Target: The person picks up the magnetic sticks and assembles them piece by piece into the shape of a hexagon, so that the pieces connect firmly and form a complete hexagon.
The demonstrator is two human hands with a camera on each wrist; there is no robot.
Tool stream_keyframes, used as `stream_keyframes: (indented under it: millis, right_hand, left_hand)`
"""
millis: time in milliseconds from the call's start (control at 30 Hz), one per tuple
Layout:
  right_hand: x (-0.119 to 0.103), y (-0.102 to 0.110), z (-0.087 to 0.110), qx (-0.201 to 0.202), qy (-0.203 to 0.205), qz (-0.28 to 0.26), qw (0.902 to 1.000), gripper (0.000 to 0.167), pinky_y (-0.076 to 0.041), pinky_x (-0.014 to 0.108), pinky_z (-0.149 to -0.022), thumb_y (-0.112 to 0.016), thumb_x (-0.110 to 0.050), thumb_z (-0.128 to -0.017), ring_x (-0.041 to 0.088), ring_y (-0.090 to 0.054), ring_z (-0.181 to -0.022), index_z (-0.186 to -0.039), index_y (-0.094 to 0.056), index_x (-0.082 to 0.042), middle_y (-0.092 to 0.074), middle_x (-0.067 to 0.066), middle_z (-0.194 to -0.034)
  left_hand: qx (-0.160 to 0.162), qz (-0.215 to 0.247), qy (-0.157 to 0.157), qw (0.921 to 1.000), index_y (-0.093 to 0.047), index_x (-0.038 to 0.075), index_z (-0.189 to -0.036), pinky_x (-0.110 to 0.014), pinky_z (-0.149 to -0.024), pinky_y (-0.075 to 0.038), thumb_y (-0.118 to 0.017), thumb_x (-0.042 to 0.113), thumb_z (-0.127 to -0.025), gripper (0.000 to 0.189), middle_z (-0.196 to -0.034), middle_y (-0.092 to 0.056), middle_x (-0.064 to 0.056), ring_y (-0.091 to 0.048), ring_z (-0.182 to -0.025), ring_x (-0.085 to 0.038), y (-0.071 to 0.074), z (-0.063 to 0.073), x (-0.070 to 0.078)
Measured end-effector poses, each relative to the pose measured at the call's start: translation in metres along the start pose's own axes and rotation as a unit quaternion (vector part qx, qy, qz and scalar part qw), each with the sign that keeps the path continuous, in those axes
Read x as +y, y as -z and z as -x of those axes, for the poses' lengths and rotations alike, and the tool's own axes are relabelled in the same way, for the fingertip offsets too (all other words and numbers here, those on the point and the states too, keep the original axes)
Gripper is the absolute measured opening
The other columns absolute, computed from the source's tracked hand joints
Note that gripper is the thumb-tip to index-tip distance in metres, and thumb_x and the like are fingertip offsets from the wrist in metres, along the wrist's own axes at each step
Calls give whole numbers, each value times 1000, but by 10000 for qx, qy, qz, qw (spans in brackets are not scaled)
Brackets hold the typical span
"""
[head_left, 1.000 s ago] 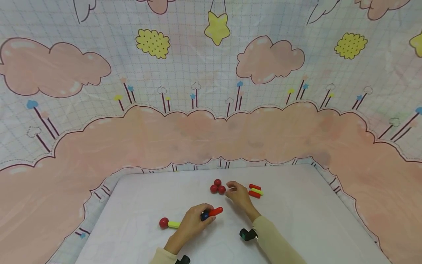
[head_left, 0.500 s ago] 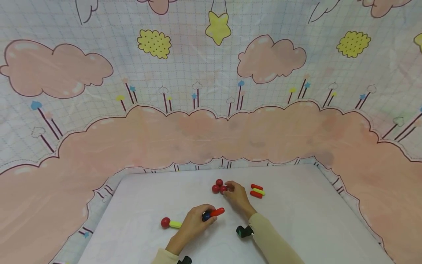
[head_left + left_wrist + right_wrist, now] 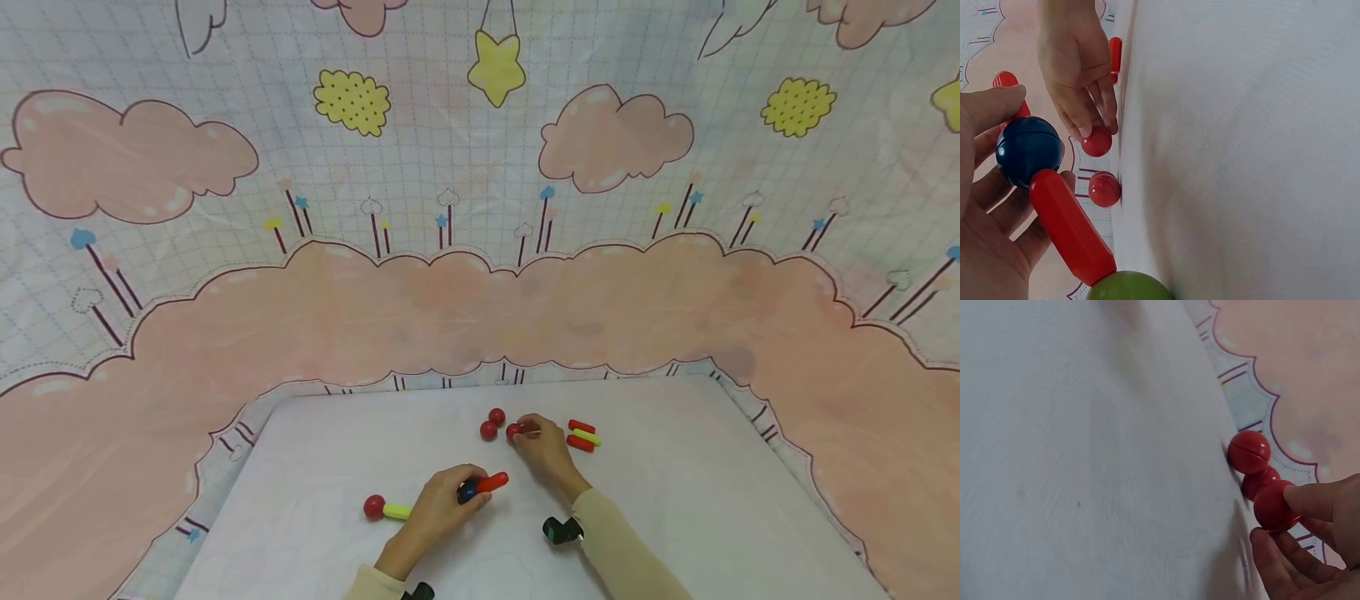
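Note:
My left hand (image 3: 442, 504) holds a joined toy piece by its blue ball (image 3: 1029, 151). One red rod (image 3: 492, 482) sticks out past the fingers; another red rod (image 3: 1072, 228) links the blue ball to a green ball (image 3: 1130, 289). In the head view, a yellow-green rod (image 3: 397, 511) with a red end ball (image 3: 374, 507) shows left of this hand, its other end hidden behind it. Farther back, my right hand (image 3: 547, 454) pinches a loose red ball (image 3: 1274, 505) between thumb and fingers. Two more red balls (image 3: 489, 430) (image 3: 1249, 452) lie just left of it.
Right of my right hand, two red rods (image 3: 581, 443) and a yellow-green rod (image 3: 587, 436) lie side by side on the white tabletop (image 3: 697, 483). A patterned cloth (image 3: 480, 317) with clouds rises behind the table. Black wrist cameras (image 3: 561, 531) sit at both sleeves.
My right hand has closed its fingers on the nearest red ball and drawn it slightly right, apart from the other two. The left hand stays nearly still with its toy piece.

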State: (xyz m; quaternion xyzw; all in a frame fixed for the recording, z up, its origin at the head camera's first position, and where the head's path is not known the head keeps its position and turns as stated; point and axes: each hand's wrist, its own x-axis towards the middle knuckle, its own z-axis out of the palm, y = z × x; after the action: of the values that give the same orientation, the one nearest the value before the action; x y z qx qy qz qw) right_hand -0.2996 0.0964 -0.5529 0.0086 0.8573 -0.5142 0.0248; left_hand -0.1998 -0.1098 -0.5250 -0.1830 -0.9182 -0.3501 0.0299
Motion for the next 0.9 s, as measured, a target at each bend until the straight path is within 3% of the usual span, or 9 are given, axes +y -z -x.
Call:
stream_keyframes:
  millis: [367,900]
  right_hand:
    - [-9,22,16,96,141,-323,9993,29,-58,33,-82,-71,-18,-90,20,-66,-98,-119,-65,-15,-67,8,-119]
    - [-27,40,50,-170,486,-759,9958,28,-59,33,-81,-71,-21,-90,20,-66,-99,-117,-65,-13,-66,8,-116]
  left_hand:
    - [15,113,-89,9999,-67,21,-112,-41,-93,-53,-73,29,-89,26,-110,-70,5,-61,-98,-11,0,0,1]
    - [14,166,-44,9999,-67,21,-112,-42,-93,-53,-73,28,-88,26,-108,-70,6,-60,-96,-11,-1,-1,-1]
